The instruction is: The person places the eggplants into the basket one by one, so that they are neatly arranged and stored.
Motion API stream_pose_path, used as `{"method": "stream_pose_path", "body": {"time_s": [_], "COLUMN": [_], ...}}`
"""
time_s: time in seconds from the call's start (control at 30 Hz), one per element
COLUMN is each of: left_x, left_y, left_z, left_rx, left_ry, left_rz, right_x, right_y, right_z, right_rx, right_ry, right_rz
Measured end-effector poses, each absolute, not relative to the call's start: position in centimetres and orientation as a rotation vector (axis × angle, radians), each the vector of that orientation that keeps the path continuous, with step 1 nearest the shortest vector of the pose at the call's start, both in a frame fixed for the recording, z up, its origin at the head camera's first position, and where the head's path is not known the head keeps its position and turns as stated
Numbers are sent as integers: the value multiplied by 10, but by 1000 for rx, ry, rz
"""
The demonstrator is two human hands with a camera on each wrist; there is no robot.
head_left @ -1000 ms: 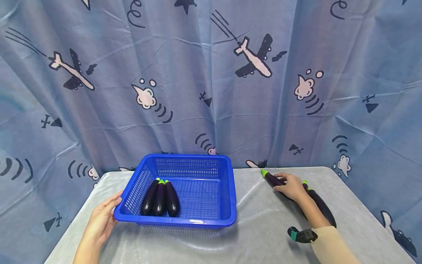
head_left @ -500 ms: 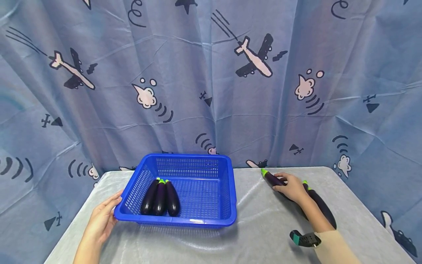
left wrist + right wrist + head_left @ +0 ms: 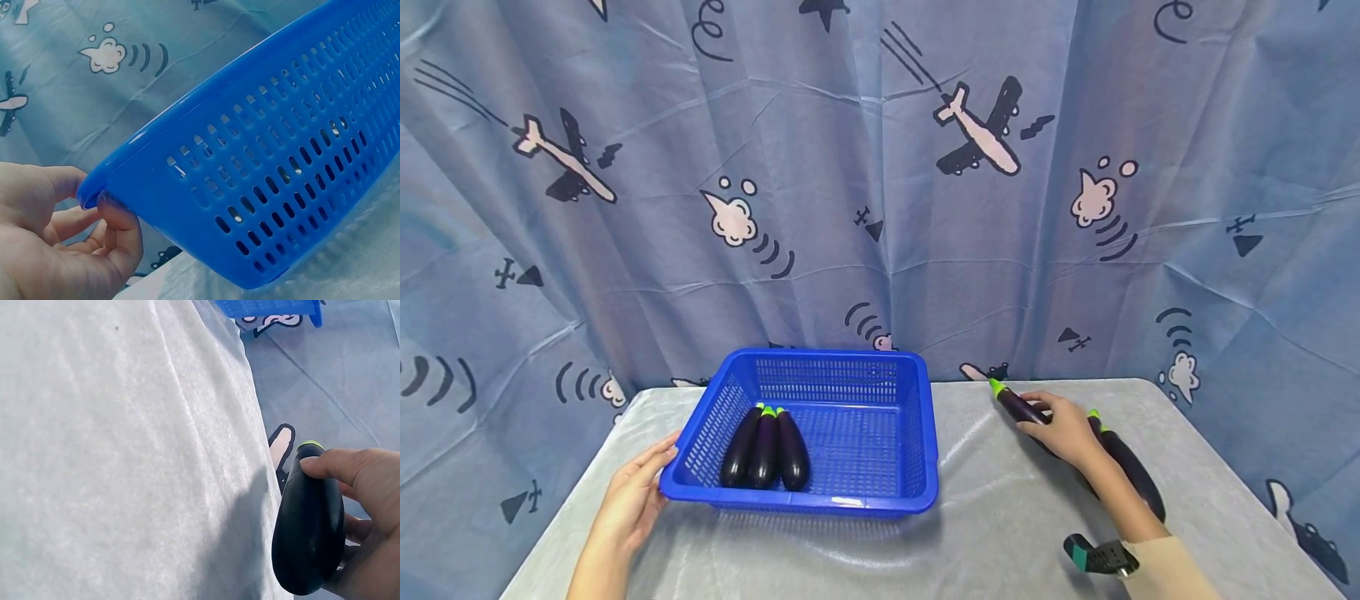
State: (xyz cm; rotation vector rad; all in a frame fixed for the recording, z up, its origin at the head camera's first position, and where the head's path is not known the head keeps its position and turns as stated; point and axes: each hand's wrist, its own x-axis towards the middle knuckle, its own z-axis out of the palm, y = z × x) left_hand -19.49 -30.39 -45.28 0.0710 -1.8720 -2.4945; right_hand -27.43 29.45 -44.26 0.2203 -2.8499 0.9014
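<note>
My left hand (image 3: 631, 504) pinches the left rim of a blue plastic basket (image 3: 805, 501), thumb and curled fingers on either side of the edge, as the left wrist view shows at the basket corner (image 3: 134, 162). Three dark purple eggplants (image 3: 763, 450) lie side by side in the left part of the basket, green ends away from me. To the right, my right hand (image 3: 1063, 429) grips another eggplant (image 3: 1017, 406), its green end pointing far left. In the right wrist view the thumb presses along this eggplant (image 3: 306, 525), fingers behind it.
More eggplants (image 3: 1137, 475) lie right of my right forearm, partly hidden by it. A light grey cloth (image 3: 985, 533) covers the table. Behind its far edge hangs a blue curtain (image 3: 820, 208) with printed planes. A dark watch-like strap (image 3: 1097, 556) is at the right wrist.
The held eggplant and my right hand have shifted slightly up and to the left. The left hand and basket stay in place.
</note>
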Motion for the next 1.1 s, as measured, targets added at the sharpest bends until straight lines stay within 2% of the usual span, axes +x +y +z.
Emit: {"method": "stream_pose_path", "body": {"time_s": [1.1], "left_x": [-195], "left_y": [-304], "left_z": [-452], "left_rx": [74], "left_ry": [-1895], "left_rz": [-2487], "right_x": [-243], "right_y": [245], "right_z": [-401], "right_rx": [275], "right_ry": [-2765], "right_rz": [1063]}}
